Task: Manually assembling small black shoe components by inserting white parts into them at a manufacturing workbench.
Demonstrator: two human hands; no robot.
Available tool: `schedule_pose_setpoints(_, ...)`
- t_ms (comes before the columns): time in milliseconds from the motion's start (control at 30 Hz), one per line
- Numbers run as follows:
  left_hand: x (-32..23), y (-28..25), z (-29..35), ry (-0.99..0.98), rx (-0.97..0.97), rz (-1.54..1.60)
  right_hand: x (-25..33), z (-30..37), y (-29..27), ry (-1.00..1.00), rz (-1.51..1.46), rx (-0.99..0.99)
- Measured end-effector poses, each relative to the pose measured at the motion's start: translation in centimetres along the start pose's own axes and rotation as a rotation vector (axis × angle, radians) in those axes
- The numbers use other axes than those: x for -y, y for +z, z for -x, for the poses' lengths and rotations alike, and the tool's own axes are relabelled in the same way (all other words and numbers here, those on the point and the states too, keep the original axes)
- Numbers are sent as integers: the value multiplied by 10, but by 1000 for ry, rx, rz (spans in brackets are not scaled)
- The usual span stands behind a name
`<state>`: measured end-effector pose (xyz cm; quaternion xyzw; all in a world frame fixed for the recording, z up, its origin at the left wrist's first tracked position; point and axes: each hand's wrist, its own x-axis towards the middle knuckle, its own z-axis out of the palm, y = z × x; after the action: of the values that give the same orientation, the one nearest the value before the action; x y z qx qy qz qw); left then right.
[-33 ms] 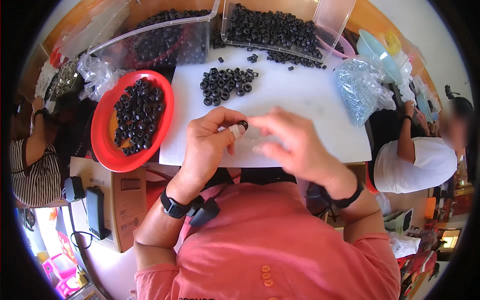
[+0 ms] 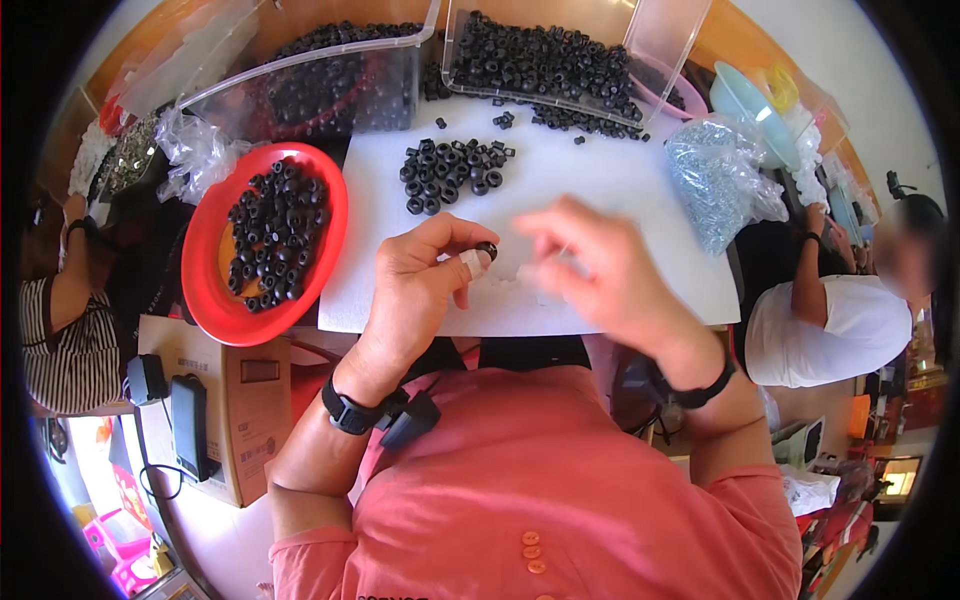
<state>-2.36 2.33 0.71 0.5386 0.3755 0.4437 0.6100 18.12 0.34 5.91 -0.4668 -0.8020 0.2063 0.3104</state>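
Observation:
Between its thumb and fingertips, my left hand [image 2: 418, 280] grips a small round black plastic piece [image 2: 487, 250], above the white foam sheet [image 2: 420, 315]. A pale wrap, like tape, covers a fingertip beside the piece. To the right hovers my right hand [image 2: 605, 270], apart from the piece. Motion smears its fingers, so whether they hold anything does not show. Just beyond my hands, a loose pile of black plastic pieces [image 2: 450, 172] lies on the sheet. At the left stands a red oval basin [image 2: 335, 230] with more black pieces in it.
Two clear plastic bins, one at far left [image 2: 400, 100] and one at far centre [image 2: 630, 115], hold black parts. A clear bag of small silvery parts [image 2: 710, 180] lies at right, near a light-blue bowl [image 2: 745, 100]. People sit on both sides; a cardboard box [image 2: 250, 440] stands lower left.
My right hand has moved a little to the right, away from the black piece. My left hand keeps its grip in nearly the same place.

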Motion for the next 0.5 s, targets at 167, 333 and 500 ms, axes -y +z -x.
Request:
schedule_pose_setpoints(167, 14, -5, -3, -23, 37, -23, -9, -60, -37, 52, 277, -14)
schedule_pose_setpoints(333, 17, -2, -3, 58, 82, -60, -68, -102, -2, 49, 538, 65)
schedule_pose_setpoints(500, 18, -3, 0, 90, 84, -56, -79, -112, 19, 81, 558, 75)
